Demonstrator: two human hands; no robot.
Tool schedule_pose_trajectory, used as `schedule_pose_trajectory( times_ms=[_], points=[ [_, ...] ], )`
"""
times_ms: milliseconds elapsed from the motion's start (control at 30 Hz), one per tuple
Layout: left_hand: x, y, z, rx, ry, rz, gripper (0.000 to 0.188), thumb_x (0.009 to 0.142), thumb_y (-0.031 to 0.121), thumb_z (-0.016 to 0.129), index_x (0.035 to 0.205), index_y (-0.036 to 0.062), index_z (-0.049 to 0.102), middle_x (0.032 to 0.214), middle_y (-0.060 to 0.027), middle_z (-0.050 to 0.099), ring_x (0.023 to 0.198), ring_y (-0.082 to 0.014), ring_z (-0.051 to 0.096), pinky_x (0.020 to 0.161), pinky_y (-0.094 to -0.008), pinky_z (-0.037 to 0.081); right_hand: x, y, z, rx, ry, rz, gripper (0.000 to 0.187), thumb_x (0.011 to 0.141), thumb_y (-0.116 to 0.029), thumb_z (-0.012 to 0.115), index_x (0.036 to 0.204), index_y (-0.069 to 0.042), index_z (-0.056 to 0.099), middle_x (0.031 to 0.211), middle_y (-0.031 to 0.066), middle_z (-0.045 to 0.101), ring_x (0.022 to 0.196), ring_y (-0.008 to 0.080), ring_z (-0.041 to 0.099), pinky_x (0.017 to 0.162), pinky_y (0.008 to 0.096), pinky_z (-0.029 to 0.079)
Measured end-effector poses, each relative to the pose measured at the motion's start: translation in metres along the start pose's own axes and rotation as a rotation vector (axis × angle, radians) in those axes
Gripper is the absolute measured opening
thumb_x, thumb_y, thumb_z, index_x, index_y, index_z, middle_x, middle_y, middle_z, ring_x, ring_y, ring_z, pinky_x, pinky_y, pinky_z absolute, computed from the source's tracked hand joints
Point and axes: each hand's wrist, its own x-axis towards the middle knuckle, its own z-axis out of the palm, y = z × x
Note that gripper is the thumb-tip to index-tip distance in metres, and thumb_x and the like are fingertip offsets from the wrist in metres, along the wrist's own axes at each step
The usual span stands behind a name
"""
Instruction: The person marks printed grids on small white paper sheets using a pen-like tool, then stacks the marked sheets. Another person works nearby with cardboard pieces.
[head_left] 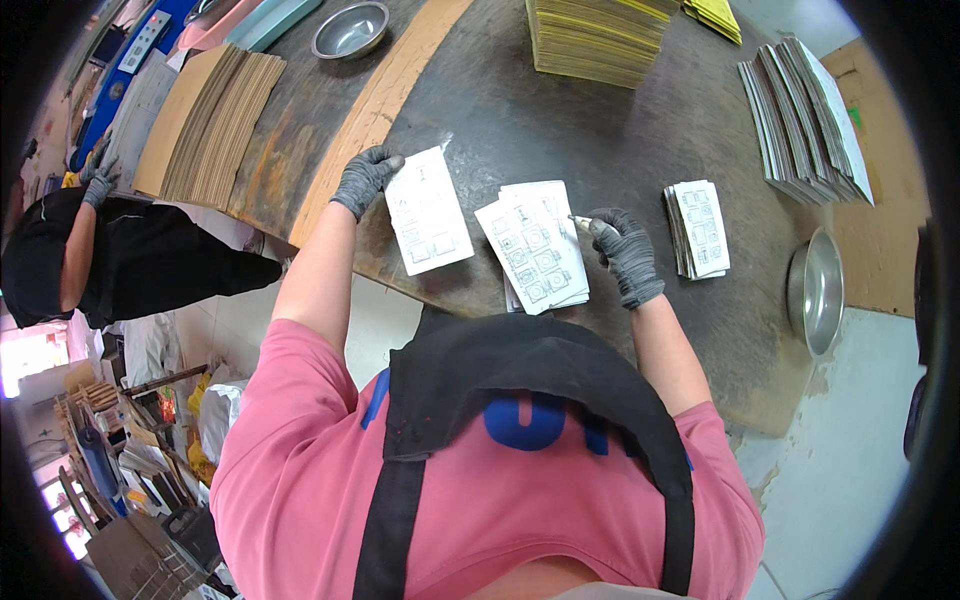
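Note:
My left hand [368,180], in a dark grey knit glove, is closed on the upper left edge of a white printed sheet [430,212] with line drawings on it. My right hand [626,256], gloved the same way, grips a slim whitish pen-like tool [585,222]; its exact kind is too small to make out. Its tip points at the right edge of a loose pile of white printed sheets [540,252], fanned at slightly different angles in front of me. A neat stack of smaller-looking printed sheets [703,230] lies to the right of my right hand.
Brown cardboard pieces [210,125] stand stacked at left, yellow-edged stacks [600,40] at the back, grey-white stacks [808,120] at far right. Metal bowls sit at the back [350,32] and right edge [816,292]. A co-worker in black [130,255] works at the left.

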Motion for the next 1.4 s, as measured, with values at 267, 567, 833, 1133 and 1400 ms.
schedule_pose_trajectory(
  times_ms=[267,567,833,1133,1400],
  points=[
    [-0.029,-0.007,0.065,0.205,-0.248,0.186,0.039,0.079,0.023,0.06,0.112,0.0026,0.053,0.099,-0.0102,0.059,0.09,-0.0179,0.057,0.076,-0.0283,0.046,0.014,-0.001,0.023,-0.224,-0.1,-0.07,0.026,0.078,-0.022,0.058,0.097,-0.006,0.061,0.091,0.0122,0.061,0.082,0.0227,0.058,0.072,0.0325,0.046],
    [-0.044,0.017,0.074,-0.027,-0.334,-0.048,0.036,0.08,0.017,0.058,0.112,0.0012,0.053,0.085,-0.003,0.061,0.063,-0.0081,0.053,0.052,-0.0204,0.045,0.01,-0.019,0.009,-0.039,-0.049,0.005,0.022,0.08,-0.02,0.058,0.095,-0.005,0.06,0.077,0.0037,0.057,0.064,0.0109,0.048,0.056,0.0253,0.042],
    [-0.021,-0.005,-0.026,0.092,-0.104,-0.12,0.037,0.077,0.018,0.064,0.11,0.0027,0.055,0.081,-0.0027,0.06,0.066,-0.0112,0.054,0.06,-0.0247,0.046,0.02,-0.01,-0.007,-0.026,0.026,0.037,0.018,0.081,-0.018,0.055,0.093,-0.006,0.06,0.065,0.0015,0.053,0.054,0.009,0.044,0.049,0.0235,0.039],
    [-0.031,-0.004,0.093,0.269,-0.255,0.257,0.05,0.075,0.021,0.065,0.118,0.0022,0.047,0.102,-0.0113,0.058,0.093,-0.0202,0.054,0.083,-0.0293,0.043,0.028,0.009,0.007,0.036,-0.055,-0.057,0.018,0.081,-0.02,0.056,0.093,-0.006,0.059,0.066,0.0005,0.053,0.05,0.0074,0.043,0.044,0.0216,0.036],
    [-0.039,0.016,0.143,0.524,-0.275,0.327,0.034,0.071,0.016,0.065,0.103,0.0046,0.057,0.087,-0.0145,0.061,0.081,-0.0239,0.059,0.076,-0.0324,0.045,0.016,0.014,0.026,0.177,-0.123,-0.007,0.018,0.083,-0.015,0.053,0.097,-0.004,0.057,0.075,0.0025,0.055,0.06,0.0097,0.049,0.054,0.0237,0.043]
  ],
)
